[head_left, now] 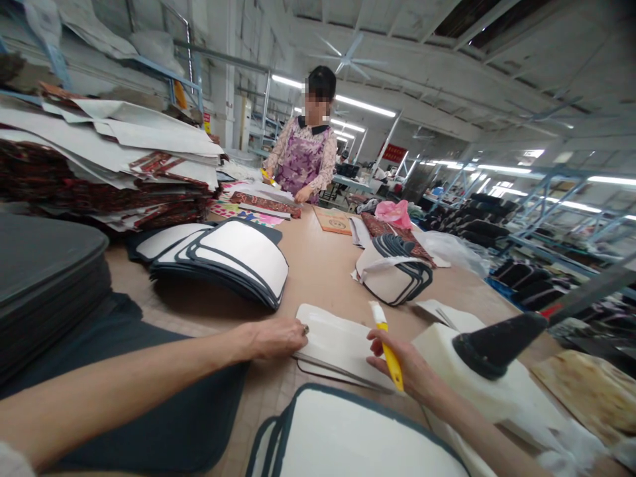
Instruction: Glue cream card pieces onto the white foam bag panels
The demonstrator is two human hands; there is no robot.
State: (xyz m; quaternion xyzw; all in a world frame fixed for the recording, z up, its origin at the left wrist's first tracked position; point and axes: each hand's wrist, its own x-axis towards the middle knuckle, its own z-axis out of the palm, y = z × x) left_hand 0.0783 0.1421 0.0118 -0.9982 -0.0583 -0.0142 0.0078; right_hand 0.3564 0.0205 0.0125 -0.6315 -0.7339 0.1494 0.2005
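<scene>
A pale, flat panel with rounded corners lies on the table in front of me, with another sheet's edge showing beneath it. My left hand is closed at its left edge, fingertips curled and partly hidden. In my right hand is a yellow-handled brush, its white bristles pointing up and away over the panel's right side. Nearest me lies a stack of white panels with dark fabric borders. To the left, dark fabric spreads under my left forearm.
Bordered panels are piled at left and right. A white container with a black cone-shaped piece stands right of my hand. Tall stacks of dark pieces flank the left. Across the table, a person holds a yellow-handled tool.
</scene>
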